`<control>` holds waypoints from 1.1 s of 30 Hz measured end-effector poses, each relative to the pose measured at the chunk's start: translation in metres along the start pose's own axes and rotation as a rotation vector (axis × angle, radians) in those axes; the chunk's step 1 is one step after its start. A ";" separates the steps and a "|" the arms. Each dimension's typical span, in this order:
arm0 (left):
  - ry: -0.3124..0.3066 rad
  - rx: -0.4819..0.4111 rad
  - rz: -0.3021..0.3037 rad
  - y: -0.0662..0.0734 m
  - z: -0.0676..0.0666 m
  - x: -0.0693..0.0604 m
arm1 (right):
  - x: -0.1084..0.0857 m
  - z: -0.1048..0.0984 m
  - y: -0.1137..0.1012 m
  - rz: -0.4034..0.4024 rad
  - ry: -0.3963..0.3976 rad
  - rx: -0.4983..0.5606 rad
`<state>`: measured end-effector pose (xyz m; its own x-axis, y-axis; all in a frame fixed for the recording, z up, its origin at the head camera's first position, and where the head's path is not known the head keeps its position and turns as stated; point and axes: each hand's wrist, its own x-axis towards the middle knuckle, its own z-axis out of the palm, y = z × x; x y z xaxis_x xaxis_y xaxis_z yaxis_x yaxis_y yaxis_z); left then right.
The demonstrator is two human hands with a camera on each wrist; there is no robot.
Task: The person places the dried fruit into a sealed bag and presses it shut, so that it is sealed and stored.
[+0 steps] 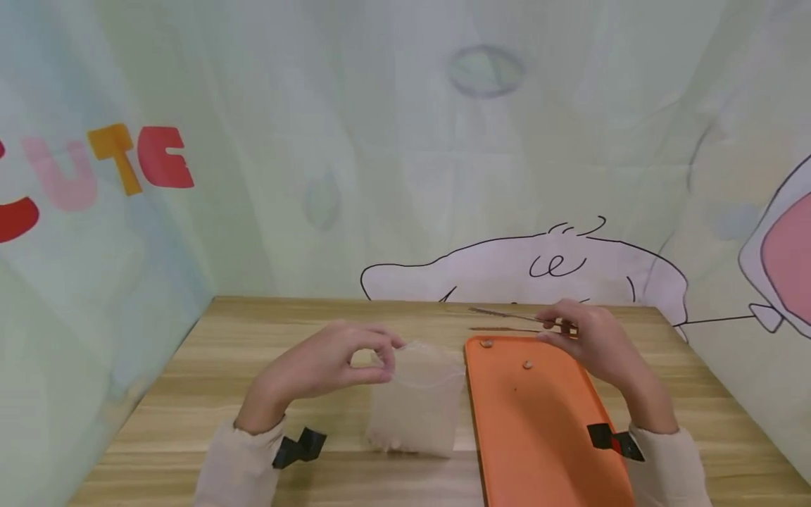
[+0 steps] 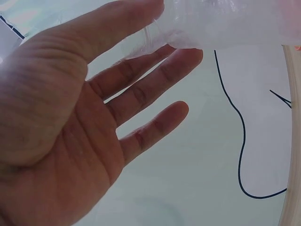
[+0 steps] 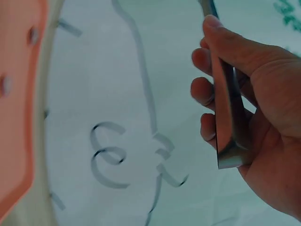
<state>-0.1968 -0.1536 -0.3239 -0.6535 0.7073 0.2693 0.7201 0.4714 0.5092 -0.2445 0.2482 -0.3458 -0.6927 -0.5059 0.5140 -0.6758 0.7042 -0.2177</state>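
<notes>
My left hand [image 1: 338, 359] pinches the top edge of a clear plastic bag [image 1: 418, 408] between thumb and index finger; small bits lie at the bag's bottom. In the left wrist view the other fingers of the hand [image 2: 103, 103] extend below the bag [image 2: 235, 23]. My right hand [image 1: 595, 341] holds metal tongs [image 1: 507, 315] above the far end of an orange tray [image 1: 545, 436], their two arms apart and pointing left. The right wrist view shows the tongs [image 3: 225, 103] between the thumb and fingers of the hand [image 3: 268, 94].
Two small pieces [image 1: 486, 343] [image 1: 527, 365] and a tiny speck lie on the tray. The wooden table [image 1: 209, 394] meets a curtain [image 1: 285, 176] with printed drawings at its back and sides. Black straps hang at both sleeves.
</notes>
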 end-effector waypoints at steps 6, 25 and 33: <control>0.006 0.002 0.006 -0.003 -0.001 -0.001 | -0.011 0.020 0.040 0.218 -0.196 -0.049; -0.005 -0.019 -0.013 -0.002 -0.002 -0.003 | -0.013 0.044 0.051 0.226 -0.264 -0.057; -0.013 0.005 0.005 0.000 -0.001 0.000 | -0.003 -0.011 -0.004 -0.038 0.073 -0.059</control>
<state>-0.1968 -0.1544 -0.3229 -0.6472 0.7163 0.2610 0.7243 0.4709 0.5037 -0.2371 0.2520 -0.3371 -0.6450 -0.4972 0.5803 -0.6841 0.7141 -0.1485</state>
